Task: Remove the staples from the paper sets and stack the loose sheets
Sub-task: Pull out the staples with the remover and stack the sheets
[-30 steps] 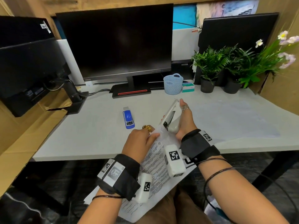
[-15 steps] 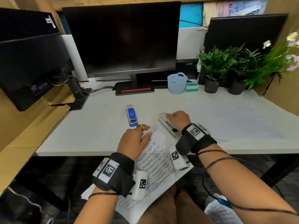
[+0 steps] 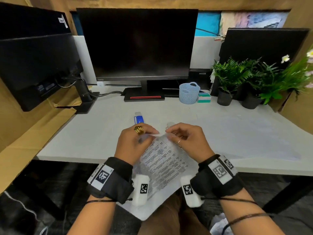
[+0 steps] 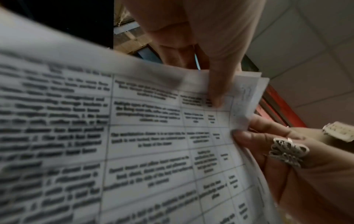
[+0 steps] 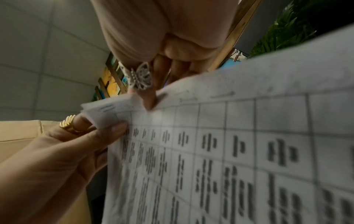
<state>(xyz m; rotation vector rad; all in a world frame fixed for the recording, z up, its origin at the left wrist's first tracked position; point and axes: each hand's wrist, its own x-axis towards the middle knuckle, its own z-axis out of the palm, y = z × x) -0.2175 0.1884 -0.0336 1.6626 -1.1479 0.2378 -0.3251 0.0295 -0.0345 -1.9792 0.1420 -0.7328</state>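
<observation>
A printed paper set hangs from the desk's front edge over my lap. My left hand, with a gold ring, pinches its top corner, thumb on the printed side. My right hand, wearing a butterfly ring, pinches the same corner from the right, one fingertip on the sheet. At that corner the sheets fan slightly apart. A white stapler-like tool lies on the desk just behind my right hand, mostly hidden. I cannot make out a staple.
A blue and white tool lies on the grey desk beyond my left hand. Further back stand a monitor, a light-blue basket and potted plants. A second screen hangs at the left.
My right hand lowered the white tool to the desk, let it go, and came onto the paper's top corner. My left hand stayed at that corner.
</observation>
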